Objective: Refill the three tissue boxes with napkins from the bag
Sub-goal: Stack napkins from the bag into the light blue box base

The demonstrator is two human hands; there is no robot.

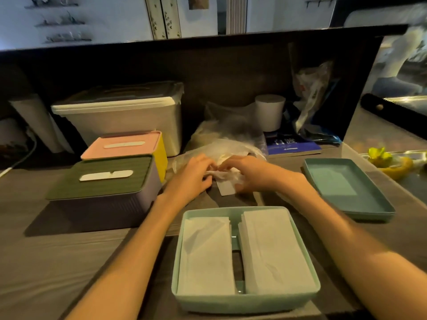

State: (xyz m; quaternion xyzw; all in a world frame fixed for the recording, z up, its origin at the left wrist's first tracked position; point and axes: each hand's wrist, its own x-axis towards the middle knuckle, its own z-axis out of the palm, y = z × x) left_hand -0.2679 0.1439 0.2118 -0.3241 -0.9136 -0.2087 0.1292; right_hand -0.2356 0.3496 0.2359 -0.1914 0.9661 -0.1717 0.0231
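An open teal tissue box (245, 301) stands near me with two stacks of white napkins (275, 250) side by side inside. Its teal lid (346, 188) lies upturned to the right. On the left stand two closed boxes: a lilac box with a green lid (104, 181) and, behind it, a yellow box with a pink lid (124, 146). Beyond the open box lies a clear plastic bag (226, 146). My left hand (191, 176) and my right hand (249, 172) meet at the bag's mouth, both pinching its crumpled white plastic (228, 176).
A big white lidded bin (120, 114) stands at the back left under a dark shelf. A paper roll (269, 114), more plastic bags (312, 95) and a blue booklet (293, 146) sit at the back right. A small white card (227, 190) lies under my hands.
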